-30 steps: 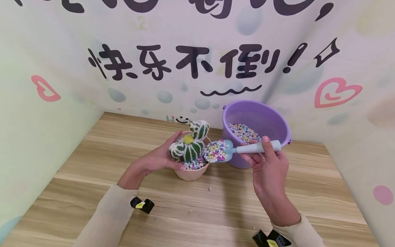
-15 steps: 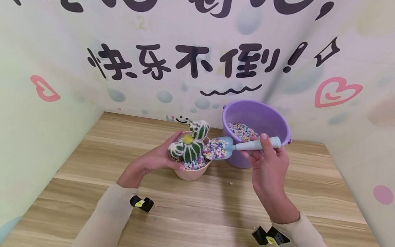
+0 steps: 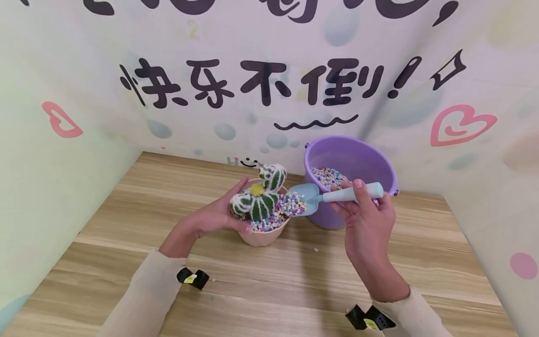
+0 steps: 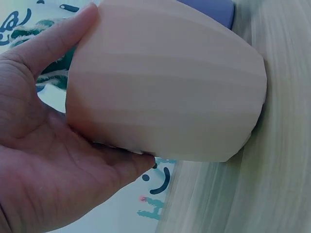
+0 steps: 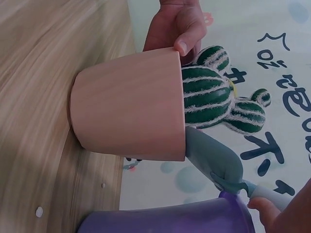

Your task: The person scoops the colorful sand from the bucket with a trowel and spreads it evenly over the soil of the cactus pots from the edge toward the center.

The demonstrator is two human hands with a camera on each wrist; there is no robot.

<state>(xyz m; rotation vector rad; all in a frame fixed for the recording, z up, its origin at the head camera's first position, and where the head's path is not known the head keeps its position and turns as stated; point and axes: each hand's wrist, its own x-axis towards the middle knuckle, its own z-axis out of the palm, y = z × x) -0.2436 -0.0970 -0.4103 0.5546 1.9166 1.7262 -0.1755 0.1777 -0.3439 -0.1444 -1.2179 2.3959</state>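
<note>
A pink flowerpot (image 3: 262,237) stands on the table, holding a green toy cactus (image 3: 262,207) with white fuzzy ridges and a yellow flower. Multicoloured pebbles (image 3: 267,224) surround the cactus base. My left hand (image 3: 216,215) grips the pot's left side, thumb at the front of the rim and fingers behind. In my right hand (image 3: 370,229) is the handle of a light blue scoop (image 3: 307,195). Its blade tilts down at the pot's right rim, with pebbles at its tip spilling over into the pot. The right wrist view shows the blade (image 5: 214,155) touching or nearly touching the rim.
A purple bucket (image 3: 353,161), part filled with the same pebbles (image 3: 328,179), stands right of the pot against the printed backdrop (image 3: 252,126). A few stray pebbles lie on the wooden table (image 3: 261,290).
The scoop blade has tilted toward the pot, and the pebbles on it have slid to its tip and into the pot, baring most of the blade. My left hand keeps its grip.
</note>
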